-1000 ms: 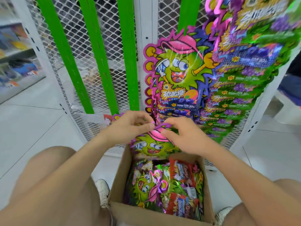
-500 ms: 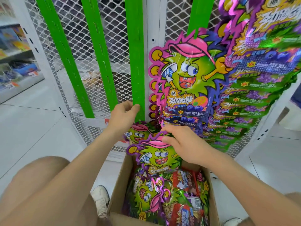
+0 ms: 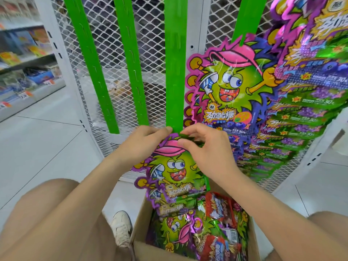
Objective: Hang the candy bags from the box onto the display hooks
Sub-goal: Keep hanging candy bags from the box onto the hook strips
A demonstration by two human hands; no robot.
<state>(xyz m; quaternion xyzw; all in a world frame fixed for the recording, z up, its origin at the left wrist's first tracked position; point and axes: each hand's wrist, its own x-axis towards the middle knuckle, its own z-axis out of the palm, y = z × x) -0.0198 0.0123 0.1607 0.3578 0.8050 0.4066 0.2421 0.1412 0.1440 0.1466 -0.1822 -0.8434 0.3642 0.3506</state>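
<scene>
A candy bag (image 3: 173,172) with a green cartoon face and pink cap hangs upright between my hands, above the open cardboard box (image 3: 140,219). My left hand (image 3: 145,146) and my right hand (image 3: 207,147) both pinch its top edge, right at the lower end of a green hanging strip (image 3: 174,72). A second bag seems to sit just behind the held one. Several more candy bags (image 3: 199,230), green and red, lie in the box. Other bags of the same kind (image 3: 226,87) hang on the strip to the right.
Two bare green strips (image 3: 92,66) hang at the left on the white wire-mesh rack (image 3: 150,34). Overlapping purple-green bags (image 3: 305,113) fill the right side. A store shelf (image 3: 24,59) stands far left. My knees and a white shoe (image 3: 121,227) flank the box on the tiled floor.
My right hand has lifted the candy bag from just above the box up to the strip's lower end. My left hand left the strip and joined it on the bag's top.
</scene>
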